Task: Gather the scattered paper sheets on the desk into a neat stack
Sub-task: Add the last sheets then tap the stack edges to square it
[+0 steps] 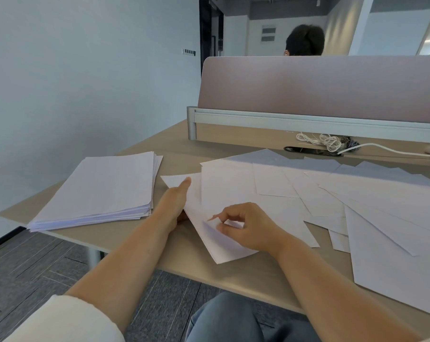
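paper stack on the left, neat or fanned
Mostly neat, not squared: the paper stack sits as one pile, but sheet edges step out along its right side.

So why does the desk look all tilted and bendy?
In the head view the wide-angle lens bends the desk edge and stretches the corners; light is soft, with no glare on the scattered sheets.

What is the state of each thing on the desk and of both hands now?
stack: piled at the desk's left
loose sheets: scattered, overlapping
near sheet: askew, held by both hands
left hand: holds its left edge
right hand: pinches it
cord: tangled by the partition
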The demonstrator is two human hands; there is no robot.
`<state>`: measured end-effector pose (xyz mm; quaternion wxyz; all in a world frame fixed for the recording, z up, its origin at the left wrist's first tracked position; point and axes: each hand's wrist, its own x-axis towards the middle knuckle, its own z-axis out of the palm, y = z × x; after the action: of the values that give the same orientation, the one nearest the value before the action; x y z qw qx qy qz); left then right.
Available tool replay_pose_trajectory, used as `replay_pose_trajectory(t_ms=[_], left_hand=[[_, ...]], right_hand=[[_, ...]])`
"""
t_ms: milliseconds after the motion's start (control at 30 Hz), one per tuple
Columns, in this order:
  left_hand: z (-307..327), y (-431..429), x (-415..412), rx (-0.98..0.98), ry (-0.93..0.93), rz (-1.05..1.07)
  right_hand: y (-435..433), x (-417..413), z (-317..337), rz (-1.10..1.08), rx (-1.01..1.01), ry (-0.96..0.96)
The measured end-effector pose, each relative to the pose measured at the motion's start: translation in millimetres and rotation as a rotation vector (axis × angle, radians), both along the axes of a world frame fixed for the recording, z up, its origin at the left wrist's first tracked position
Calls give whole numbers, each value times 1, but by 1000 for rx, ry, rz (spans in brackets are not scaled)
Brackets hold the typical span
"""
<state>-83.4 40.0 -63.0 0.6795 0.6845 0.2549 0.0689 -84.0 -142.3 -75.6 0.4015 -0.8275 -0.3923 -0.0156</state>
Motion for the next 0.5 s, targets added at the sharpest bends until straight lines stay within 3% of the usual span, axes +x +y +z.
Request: replay_pose_trajectory(t_ms=[400, 500], left_hand=[[-5, -2, -3, 358, -68, -105], [-6, -3, -7, 339, -176, -74]], right_hand=[[-2, -3, 6, 220, 48, 352], [-7, 2, 9, 73, 153, 420]])
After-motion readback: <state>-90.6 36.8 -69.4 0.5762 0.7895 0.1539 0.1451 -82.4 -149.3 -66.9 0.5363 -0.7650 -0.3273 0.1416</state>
